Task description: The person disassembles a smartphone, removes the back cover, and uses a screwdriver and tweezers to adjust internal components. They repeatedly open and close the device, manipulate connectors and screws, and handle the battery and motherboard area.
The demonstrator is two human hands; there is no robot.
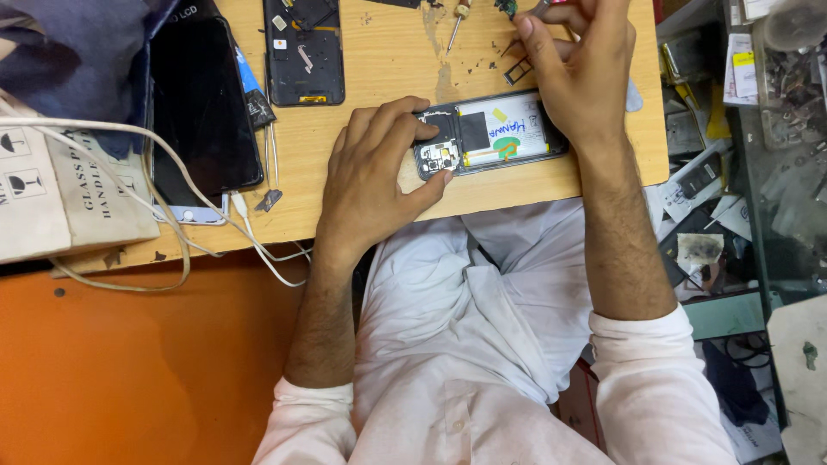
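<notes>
The opened phone [489, 135] lay back-off near the wooden board's [379, 69] front edge, battery still seated, left hand [379, 176] pinching its end, right hand [575, 73] clenched on a small tool above it.

- Opened phone [491, 133]: black frame, white battery panel with blue handwriting and a yellow-green tab.
- Surface [388, 60]: light wood grain.
- Phone back cover [303, 52]: black, small yellow and white patches.
- Display panel [202, 108]: glossy black.
- Cables [172, 164]: white.
- Sleeves [637, 353]: white.
- Floor [129, 370]: orange.
- Box [69, 181]: off-white, black print.
</notes>
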